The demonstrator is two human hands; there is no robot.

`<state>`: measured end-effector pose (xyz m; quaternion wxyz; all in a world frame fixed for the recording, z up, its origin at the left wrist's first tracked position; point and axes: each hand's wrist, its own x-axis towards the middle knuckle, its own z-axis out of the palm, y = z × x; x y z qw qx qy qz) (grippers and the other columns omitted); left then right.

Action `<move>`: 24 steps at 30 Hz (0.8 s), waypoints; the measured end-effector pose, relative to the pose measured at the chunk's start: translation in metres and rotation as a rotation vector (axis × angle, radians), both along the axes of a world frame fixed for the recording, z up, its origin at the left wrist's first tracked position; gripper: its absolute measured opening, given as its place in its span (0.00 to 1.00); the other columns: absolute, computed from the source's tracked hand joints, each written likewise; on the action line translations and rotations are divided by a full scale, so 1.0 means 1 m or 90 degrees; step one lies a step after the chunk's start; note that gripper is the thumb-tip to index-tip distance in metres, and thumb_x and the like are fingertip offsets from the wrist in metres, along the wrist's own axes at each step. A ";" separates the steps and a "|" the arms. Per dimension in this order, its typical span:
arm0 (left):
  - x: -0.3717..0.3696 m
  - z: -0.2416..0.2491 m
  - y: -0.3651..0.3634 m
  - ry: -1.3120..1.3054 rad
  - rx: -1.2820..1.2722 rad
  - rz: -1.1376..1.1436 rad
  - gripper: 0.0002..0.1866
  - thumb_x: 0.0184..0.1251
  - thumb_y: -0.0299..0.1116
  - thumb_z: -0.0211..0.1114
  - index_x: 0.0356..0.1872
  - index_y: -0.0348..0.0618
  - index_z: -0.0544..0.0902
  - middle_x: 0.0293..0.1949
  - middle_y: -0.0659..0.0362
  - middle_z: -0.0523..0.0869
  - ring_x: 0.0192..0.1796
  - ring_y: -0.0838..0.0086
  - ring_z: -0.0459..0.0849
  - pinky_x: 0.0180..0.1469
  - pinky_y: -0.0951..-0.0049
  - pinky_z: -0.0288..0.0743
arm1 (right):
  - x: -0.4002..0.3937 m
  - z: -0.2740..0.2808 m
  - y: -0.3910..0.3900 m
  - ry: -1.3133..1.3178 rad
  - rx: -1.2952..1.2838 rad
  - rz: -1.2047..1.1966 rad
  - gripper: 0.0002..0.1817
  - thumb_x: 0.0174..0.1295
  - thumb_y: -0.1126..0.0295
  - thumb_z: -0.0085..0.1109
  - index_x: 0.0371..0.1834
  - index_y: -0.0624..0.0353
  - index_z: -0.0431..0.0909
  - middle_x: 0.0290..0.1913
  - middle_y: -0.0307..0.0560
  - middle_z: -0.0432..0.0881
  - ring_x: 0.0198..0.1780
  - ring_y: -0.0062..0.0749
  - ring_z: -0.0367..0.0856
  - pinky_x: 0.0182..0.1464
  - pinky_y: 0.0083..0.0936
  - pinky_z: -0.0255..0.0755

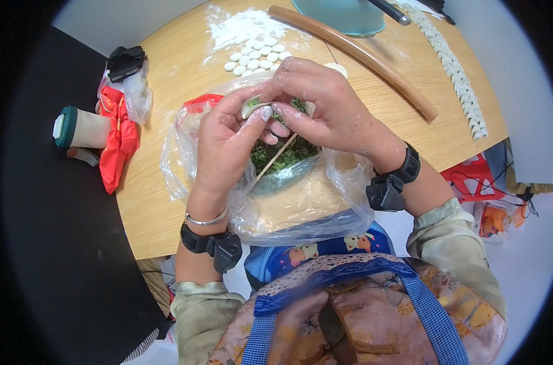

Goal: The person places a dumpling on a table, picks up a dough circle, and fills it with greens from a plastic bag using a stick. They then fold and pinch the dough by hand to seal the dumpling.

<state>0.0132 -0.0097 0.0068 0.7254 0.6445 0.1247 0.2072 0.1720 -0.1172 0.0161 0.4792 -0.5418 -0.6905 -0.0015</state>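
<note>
A partly folded dumpling [251, 106], with green filling showing at its opening, sits in the fingers of my left hand [231, 131]. My right hand [325, 106] is closed, its fingertips pinching at the dumpling's right edge. Beneath both hands is chopped green filling [282, 155] inside a clear plastic bag [343, 182]. A thin wooden stick [275, 158] slants up from the filling to below my right hand; its upper end is hidden by the fingers. White flour dusts the fingertips of both hands.
Small round dough pieces [253, 62] lie beside scattered flour [240, 27]. A long wooden rolling pin [361, 61] crosses the table [161, 79]. Finished dumplings [450, 64] form a long row at right. A green-lidded container [84, 129] and red bag [117, 143] stand at left.
</note>
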 end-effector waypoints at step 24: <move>-0.001 0.003 -0.002 -0.114 -0.089 0.032 0.10 0.76 0.28 0.54 0.52 0.34 0.76 0.40 0.55 0.85 0.31 0.81 0.81 0.32 0.83 0.74 | -0.003 0.005 -0.004 0.109 -0.083 -0.021 0.12 0.54 0.66 0.64 0.34 0.60 0.74 0.28 0.47 0.75 0.29 0.36 0.76 0.32 0.28 0.70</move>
